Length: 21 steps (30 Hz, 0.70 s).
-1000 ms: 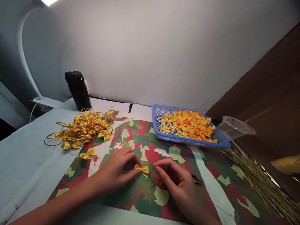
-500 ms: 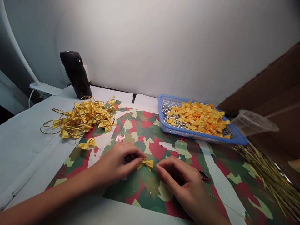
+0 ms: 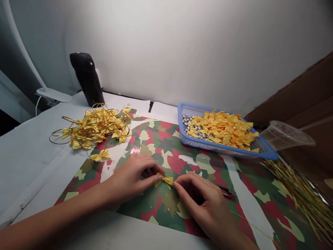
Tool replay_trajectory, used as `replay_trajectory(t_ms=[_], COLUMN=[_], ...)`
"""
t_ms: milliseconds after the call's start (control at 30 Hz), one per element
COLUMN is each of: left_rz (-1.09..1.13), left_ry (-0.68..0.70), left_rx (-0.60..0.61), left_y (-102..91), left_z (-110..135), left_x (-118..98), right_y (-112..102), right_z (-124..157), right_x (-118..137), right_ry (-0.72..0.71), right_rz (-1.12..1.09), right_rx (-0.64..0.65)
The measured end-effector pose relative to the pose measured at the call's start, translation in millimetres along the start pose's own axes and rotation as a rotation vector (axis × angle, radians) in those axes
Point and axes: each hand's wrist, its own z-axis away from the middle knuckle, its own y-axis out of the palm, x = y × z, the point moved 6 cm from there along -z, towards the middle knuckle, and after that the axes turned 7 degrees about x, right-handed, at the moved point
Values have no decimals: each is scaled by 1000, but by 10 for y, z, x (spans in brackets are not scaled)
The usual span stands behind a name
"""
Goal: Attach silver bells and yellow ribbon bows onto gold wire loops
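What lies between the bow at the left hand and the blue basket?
In the head view, the patterned sheet lies between the yellow bow, pinched in the left hand, and the blue basket; a pale patch shows on it.

The scene is viewed through one head-worn camera, set above the near side of the table and faced forward and down toward its far edge. The left hand and right hand are seen at close range, below the middle; the wall beyond that edge is taken in farther off.
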Motion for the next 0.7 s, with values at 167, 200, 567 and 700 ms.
replay_trajectory(t_ms=[167, 200, 567, 700], left_rz=[61, 66, 71, 60], left_ry=[-26, -31, -41, -40], left_rx=[-21, -25, -52, -61], left_y=[11, 11, 1, -6], left_z=[15, 18, 16, 19], left_x=[42, 45, 31, 21], right_y=[21, 21, 28, 35], right_z=[-7, -9, -12, -3], right_x=[6, 11, -11, -17], right_ry=[6, 3, -63, -70], right_rz=[11, 13, 18, 10], right_rx=[2, -4, -69, -79])
